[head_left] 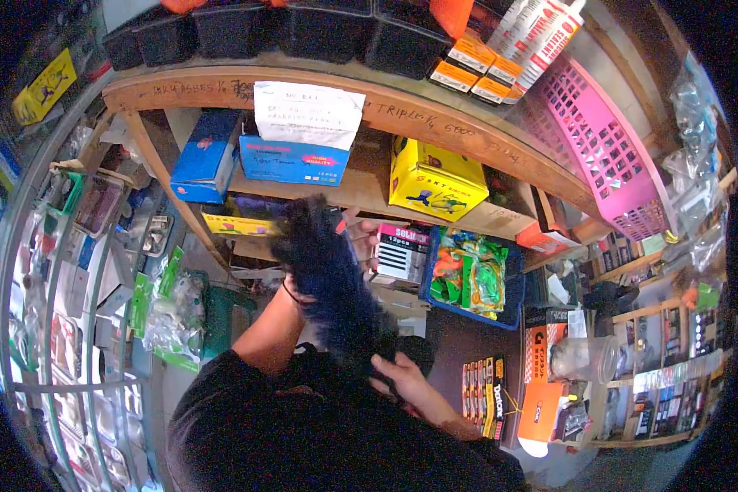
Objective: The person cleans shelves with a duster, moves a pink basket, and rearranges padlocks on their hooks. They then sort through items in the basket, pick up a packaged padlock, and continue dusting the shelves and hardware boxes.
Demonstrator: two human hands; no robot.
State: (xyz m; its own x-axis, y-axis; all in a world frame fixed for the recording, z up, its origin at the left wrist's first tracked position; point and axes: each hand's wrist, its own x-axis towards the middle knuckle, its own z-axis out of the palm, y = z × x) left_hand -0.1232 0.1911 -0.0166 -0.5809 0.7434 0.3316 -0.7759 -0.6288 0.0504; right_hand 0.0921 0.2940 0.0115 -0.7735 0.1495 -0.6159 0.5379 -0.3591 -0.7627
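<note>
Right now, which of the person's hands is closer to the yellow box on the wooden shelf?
The left hand: it is raised at shelf height, just left of and below the yellow box. The right hand is much lower, gripping the bottom end of the dark fuzzy duster.

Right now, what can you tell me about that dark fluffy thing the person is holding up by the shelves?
The fuzzy black duster looks like a long, shaggy, soft-fibred bundle, blurred in this view. It slants from upper left, by the wooden shelf, down to lower right. The left hand is wrapped in its upper part; the right hand grips its lower end. Any handle is hidden.
</note>
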